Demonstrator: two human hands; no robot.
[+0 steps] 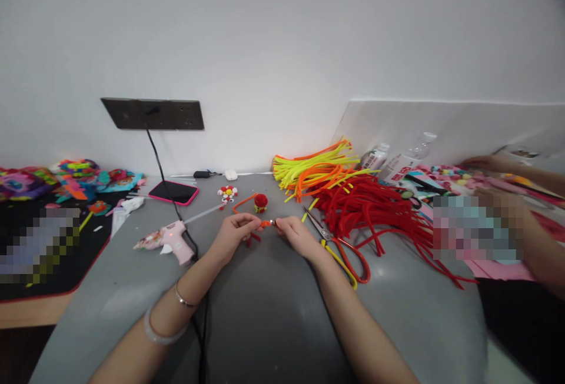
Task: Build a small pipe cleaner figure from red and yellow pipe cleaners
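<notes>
Item: left hand point(232, 234), fingers pinching narrow, is holding one end of a small orange pipe-cleaner piece point(265, 224) just above the grey table point(273, 313). Two bangles are sitting on this wrist: one thin metal, one pale, smooth and thick.

Item: right hand point(296, 234), fingertips likewise closing tight, is gripping the other end of the same orange piece, so both hands are meeting at table centre. Short red fuzzy ends are poking out beneath the left fingers; how many, I cannot tell.

Item: one small red ball-shaped pipe-cleaner figure point(261, 201), with a thin orange loop curving off its left side, is sitting just behind the hands.

Item: one small flower ornament point(228, 193), white petals with red and yellow dots, is lying left of the figure.

Item: one pair of scissors point(342, 249), metal blades, one yellow handle and one red, is lying just right of the right hand.

Item: one pink glue gun point(168, 240), plastic, with a clear glue stick projecting from its back, is resting left of the left hand; a black cord is trailing past it.

Item: one phone point(173, 192), dark screen in a pink case, is lying flat farther back.

Item: one heap of red pipe cleaners point(375, 207), long and fuzzy, is sprawling at right, with one bundle of yellow and orange pipe cleaners point(313, 169) behind it.

Item: another person's hand point(498, 207), partly blurred, is working at far right.
</notes>
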